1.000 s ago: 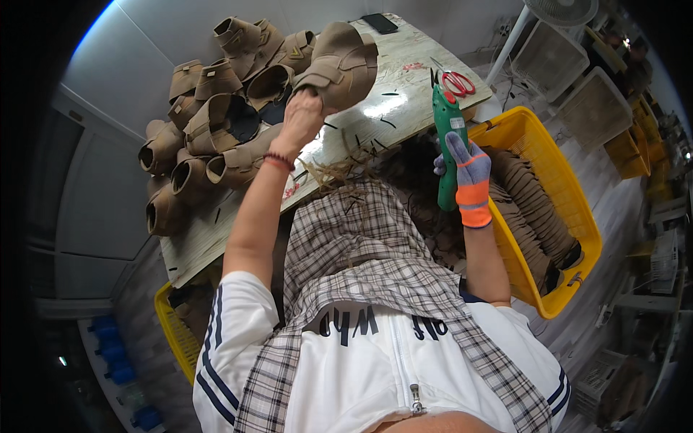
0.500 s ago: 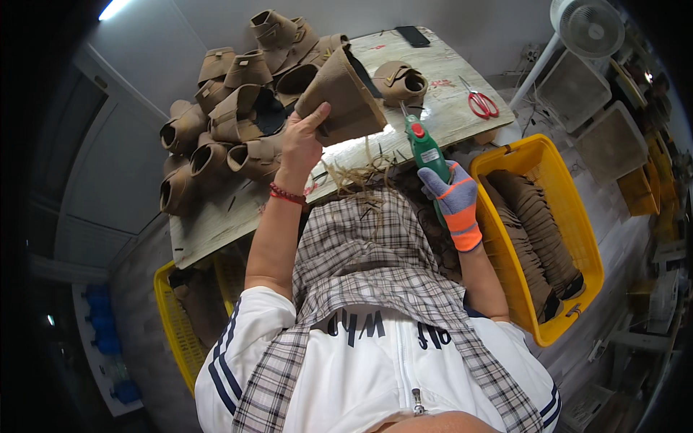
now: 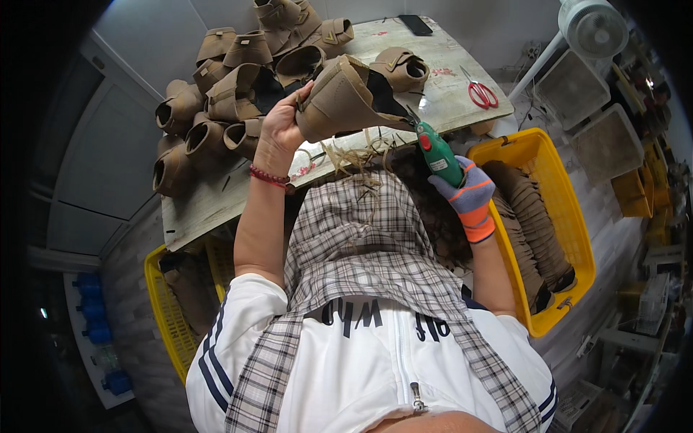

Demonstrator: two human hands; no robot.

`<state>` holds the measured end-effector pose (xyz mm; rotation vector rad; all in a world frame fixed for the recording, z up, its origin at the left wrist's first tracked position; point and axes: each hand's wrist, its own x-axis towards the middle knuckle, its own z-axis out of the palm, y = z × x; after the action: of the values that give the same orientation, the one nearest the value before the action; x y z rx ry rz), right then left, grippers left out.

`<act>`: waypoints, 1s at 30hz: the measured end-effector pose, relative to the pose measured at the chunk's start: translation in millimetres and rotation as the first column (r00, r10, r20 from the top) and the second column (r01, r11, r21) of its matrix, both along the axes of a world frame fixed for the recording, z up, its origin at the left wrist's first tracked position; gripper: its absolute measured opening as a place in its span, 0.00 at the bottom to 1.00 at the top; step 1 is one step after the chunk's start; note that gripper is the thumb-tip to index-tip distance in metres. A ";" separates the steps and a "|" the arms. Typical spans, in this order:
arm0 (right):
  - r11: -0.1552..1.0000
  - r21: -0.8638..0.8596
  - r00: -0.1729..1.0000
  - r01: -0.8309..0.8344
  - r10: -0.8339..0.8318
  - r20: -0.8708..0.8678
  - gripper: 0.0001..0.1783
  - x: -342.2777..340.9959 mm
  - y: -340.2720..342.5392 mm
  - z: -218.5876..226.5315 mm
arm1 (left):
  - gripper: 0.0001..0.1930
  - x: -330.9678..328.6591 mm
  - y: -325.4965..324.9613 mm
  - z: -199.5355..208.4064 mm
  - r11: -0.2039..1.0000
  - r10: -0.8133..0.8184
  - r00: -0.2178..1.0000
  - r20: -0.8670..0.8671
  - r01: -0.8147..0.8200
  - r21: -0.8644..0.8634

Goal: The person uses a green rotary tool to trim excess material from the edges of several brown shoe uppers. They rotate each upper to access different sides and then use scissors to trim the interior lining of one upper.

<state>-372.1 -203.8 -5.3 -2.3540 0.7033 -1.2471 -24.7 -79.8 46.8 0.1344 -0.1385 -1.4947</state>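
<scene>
Left hand (image 3: 280,128): fingers grasping left edge of brown boot (image 3: 333,102), held over bench (image 3: 453,108). Right hand (image 3: 471,189), gloved, fingers around green cutter (image 3: 439,154); tip at boot's right edge.

A black phone (image 3: 416,26) lies right of the frame's top centre, with red-handled scissors (image 3: 473,86) lower and farther right. A white fan (image 3: 593,30) stands upper right, above pale panels (image 3: 572,88). Blue containers (image 3: 95,310) line the lower left; a door (image 3: 97,155) rises above.
</scene>
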 end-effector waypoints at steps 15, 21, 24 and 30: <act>0.995 -0.013 0.995 -0.102 0.102 -0.003 0.30 -19.3 3.3 -4.8 | 0.11 3.9 1.2 -2.7 0.995 -0.026 0.999 0.028 0.023 0.097; 0.987 -0.001 0.987 -0.161 0.161 0.010 0.31 -14.3 8.7 5.0 | 0.12 -4.2 2.4 -0.6 0.998 -0.069 0.997 0.039 0.069 0.001; 0.980 -0.047 0.982 -0.191 0.191 0.007 0.32 -12.1 8.7 11.3 | 0.12 -1.3 -0.5 -5.9 0.998 -0.063 0.998 0.021 0.062 0.014; 0.964 -0.047 0.965 -0.262 0.262 0.009 0.30 -6.7 11.1 23.3 | 0.13 5.7 -8.7 -9.3 0.995 -0.032 0.999 0.034 0.028 0.096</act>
<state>-378.8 -192.7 18.0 -2.3768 0.3459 -1.1733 -19.0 -88.6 37.5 0.2371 -0.0979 -1.5298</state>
